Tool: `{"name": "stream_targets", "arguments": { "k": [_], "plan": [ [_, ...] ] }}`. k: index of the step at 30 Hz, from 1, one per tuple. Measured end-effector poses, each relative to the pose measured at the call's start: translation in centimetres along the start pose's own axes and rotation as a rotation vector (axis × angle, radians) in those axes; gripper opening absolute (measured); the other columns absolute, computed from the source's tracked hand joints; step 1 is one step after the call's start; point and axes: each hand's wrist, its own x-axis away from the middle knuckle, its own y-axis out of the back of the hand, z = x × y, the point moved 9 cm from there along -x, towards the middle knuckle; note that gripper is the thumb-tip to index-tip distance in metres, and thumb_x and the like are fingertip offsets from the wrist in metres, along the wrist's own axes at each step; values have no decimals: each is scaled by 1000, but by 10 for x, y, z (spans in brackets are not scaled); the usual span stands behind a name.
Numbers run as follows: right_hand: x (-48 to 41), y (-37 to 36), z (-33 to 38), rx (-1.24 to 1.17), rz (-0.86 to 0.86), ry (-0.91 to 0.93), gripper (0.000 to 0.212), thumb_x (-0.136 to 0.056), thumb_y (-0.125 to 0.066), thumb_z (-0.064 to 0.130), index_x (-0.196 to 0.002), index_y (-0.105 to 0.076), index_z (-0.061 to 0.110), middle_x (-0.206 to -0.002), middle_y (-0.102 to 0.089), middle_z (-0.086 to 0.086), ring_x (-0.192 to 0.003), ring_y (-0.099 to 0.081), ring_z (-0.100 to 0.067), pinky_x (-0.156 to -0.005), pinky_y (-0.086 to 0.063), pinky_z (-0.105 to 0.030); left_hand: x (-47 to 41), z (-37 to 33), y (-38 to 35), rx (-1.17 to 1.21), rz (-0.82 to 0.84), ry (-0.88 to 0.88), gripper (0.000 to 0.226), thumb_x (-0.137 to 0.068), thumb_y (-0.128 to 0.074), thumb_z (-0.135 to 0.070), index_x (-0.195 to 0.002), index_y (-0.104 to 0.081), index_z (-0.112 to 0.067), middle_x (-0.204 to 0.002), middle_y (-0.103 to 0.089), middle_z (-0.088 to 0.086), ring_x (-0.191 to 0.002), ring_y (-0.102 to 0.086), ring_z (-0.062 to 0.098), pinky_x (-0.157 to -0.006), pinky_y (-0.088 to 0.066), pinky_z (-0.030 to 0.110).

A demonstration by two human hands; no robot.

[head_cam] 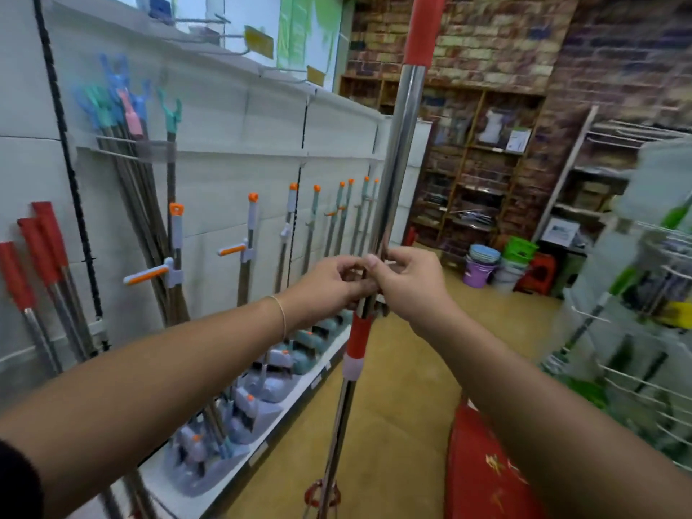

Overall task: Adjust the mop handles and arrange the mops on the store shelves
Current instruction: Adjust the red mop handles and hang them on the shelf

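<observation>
**Q:** Where is the mop handle (402,144)?
**A:** Upright in the aisle, right of the shelf unit (232,144) and its racked mops (251,234). The left hand (329,284) and right hand (408,286) both curl round it, just above the red collar (358,337).
**Q:** Hazard?
**A:** If the collar is slack, the upper tube may slide down and nip fingers.

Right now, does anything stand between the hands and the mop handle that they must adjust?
Nothing visible does. The left hand and the right hand both grip the steel mop handle, side by side, just above its red collar.
</observation>
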Motion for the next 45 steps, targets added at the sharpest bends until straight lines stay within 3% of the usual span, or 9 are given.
{"name": "stream_targets", "arguments": {
  "k": [6,10,13,19,25,29,34,40,45],
  "plan": [
    [-41,40,-22,88,-110,43,9,-92,-67,23,-86,-74,24,-76,-76,5,-74,-73,-10,-67,-61,-35,-60,5,-29,29,62,2,18,-92,-65,-19,-107,-66,-10,-87,-67,11,-77,-67,17,-76,-56,38],
    [-71,57,-49,196,-155,50,13,-92,-68,25,-80,-70,26,-74,-73,7,-74,-71,-10,-62,-57,-30,-106,31,-42,25,93,7,20,-91,-67,-22,-104,-65,-7,-88,-61,18,-82,-64,30,-80,-54,50],
    [-95,67,-75,220,-174,16,10,-93,-66,27,-91,-74,20,-80,-73,4,-78,-71,-13,-63,-59,-30,-144,60,-53,67,133,56,27,-91,-67,-21,-112,-62,-4,-90,-59,17,-77,-69,19,-71,-57,32],
    [-151,79,-123,292,-203,-66,11,-95,-65,26,-89,-72,19,-76,-70,3,-70,-69,-12,-51,-49,-16,-221,106,-68,103,246,95,30,-92,-66,-21,-122,-61,-16,-82,-71,3,-80,-73,20,-71,-57,33],
    [-215,95,-151,326,-270,-109,10,-94,-67,21,-88,-73,16,-75,-72,1,-68,-70,-14,-49,-51,-17,-292,118,-70,186,324,109,32,-93,-62,-12,-125,-58,-12,-81,-66,9,-74,-72,15,-63,-56,23],
    [-249,107,-171,280,-317,-140,12,-93,-67,23,-98,-75,15,-80,-74,2,-72,-72,-11,-56,-57,-24,-334,123,-72,158,345,75,29,-93,-62,-10,-121,-59,-17,-84,-63,11,-72,-71,11,-63,-59,24],
    [-286,127,-193,209,-353,-146,8,-93,-68,19,-95,-75,14,-80,-75,-1,-72,-72,-13,-53,-52,-19,-381,131,-83,139,390,44,31,-94,-60,-10,-125,-58,-13,-66,-66,-8,-76,-72,12,-66,-58,24],
    [-337,147,-238,161,-379,-153,14,-91,-70,19,-102,-75,11,-83,-75,-2,-75,-73,-13,-55,-54,-20,-442,155,-94,85,357,40,30,-94,-61,-10,-123,-59,-16,-105,-70,20,-93,-72,23,-79,-60,31],
    [-384,164,-294,150,-364,-150,10,-90,-72,21,-96,-75,13,-81,-75,-3,-76,-73,-18,-62,-60,-34,-505,194,-113,15,374,49,28,-92,-64,-12,-120,-61,-16,-107,-66,27,-97,-71,28,-84,-60,39]
  ]
}}
